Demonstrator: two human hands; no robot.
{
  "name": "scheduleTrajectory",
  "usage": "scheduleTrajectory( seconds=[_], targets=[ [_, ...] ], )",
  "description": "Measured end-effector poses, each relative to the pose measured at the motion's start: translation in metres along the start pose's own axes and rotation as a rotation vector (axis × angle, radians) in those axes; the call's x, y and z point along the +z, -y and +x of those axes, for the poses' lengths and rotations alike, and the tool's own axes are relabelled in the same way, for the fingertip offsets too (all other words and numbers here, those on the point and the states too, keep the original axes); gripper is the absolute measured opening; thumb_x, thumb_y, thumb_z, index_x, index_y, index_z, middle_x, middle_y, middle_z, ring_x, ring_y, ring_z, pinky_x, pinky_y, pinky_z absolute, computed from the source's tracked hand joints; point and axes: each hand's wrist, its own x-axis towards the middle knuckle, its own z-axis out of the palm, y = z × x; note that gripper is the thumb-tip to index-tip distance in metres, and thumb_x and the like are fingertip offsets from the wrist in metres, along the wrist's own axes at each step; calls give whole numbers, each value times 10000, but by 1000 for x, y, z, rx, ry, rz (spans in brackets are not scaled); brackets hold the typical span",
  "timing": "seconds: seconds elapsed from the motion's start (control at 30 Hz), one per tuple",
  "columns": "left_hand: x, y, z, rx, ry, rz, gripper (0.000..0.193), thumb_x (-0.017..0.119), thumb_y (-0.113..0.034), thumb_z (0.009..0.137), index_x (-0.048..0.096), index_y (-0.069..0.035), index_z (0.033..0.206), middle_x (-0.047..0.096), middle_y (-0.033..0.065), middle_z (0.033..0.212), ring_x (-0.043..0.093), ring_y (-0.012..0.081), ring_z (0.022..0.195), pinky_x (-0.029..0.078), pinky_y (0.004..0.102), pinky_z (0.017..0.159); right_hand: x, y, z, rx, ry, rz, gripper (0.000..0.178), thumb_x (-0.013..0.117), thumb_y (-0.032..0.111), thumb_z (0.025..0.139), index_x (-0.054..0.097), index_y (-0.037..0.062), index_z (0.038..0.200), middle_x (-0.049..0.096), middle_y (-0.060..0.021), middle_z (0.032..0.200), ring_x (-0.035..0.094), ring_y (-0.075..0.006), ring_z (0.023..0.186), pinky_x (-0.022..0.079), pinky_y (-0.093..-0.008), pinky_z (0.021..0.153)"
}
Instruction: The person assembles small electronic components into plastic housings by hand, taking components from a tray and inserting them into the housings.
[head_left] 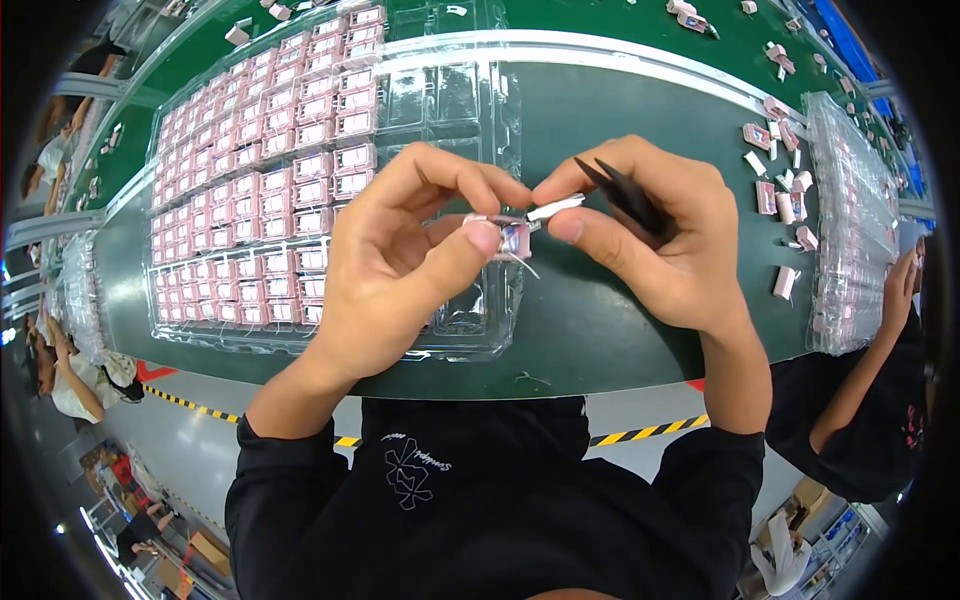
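At left, a clear tray (450, 100) held pink-framed units (312, 110). Above its right edge, your left hand (385, 260) pinched a pink unit (522, 243); your right hand (665, 235) pinched a white piece (556, 208) just beside it, palming black tweezers (628, 196). You seemed mid-alignment; the next move likely needed steadiness.

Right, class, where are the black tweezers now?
In the head view, the black tweezers are in the right hand, just right of the white piece between its thumb and forefinger.
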Motion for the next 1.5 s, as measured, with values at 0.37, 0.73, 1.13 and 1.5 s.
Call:
scheduleTrajectory(
  seconds=[0.37, 0.73, 1.13, 1.5],
  targets=[
    [2, 0, 1, 223, -34, 340, 80, 688, 12, 842, 651, 12, 914, 674, 63, 878, 642, 159, 891, 432, 439, 1062, 5, -2, -2, -34, 23, 57, 150, 772, 54, 828, 733, -23, 950, 668, -12, 707, 436, -9, 502, 268, -197, 464],
    [6, -1, 1, 200, -68, 551, 108, 688, 33, 757, 649, -11, 847, 662, 49, 821, 636, 148, 846, 432, 402, 1036, 4, -12, -3, -82, 105, 69, 121, 762, -31, 807, 738, -50, 924, 732, -94, 777, 638, -71, 594, 427, -187, 496],
    [5, -3, -1, -88, -24, 33, 310, 532, -61, 967, 520, 74, 1247, 632, 166, 1136, 659, 198, 966, 546, 314, 835, 8, -3, -3, -44, -23, 74, 168, 806, 32, 796, 766, 7, 957, 680, -2, 653, 364, 20, 477, 235, -186, 451],
    [4, -3, 4, -145, -23, -219, 530, 611, -120, 950, 438, 68, 1415, 600, 181, 1272, 606, 222, 1166, 490, 347, 1024, 8, -1, 0, 20, -144, 140, 164, 749, 14, 852, 736, -25, 1011, 709, 1, 799, 457, 27, 574, 287, -156, 511]
  ],
)
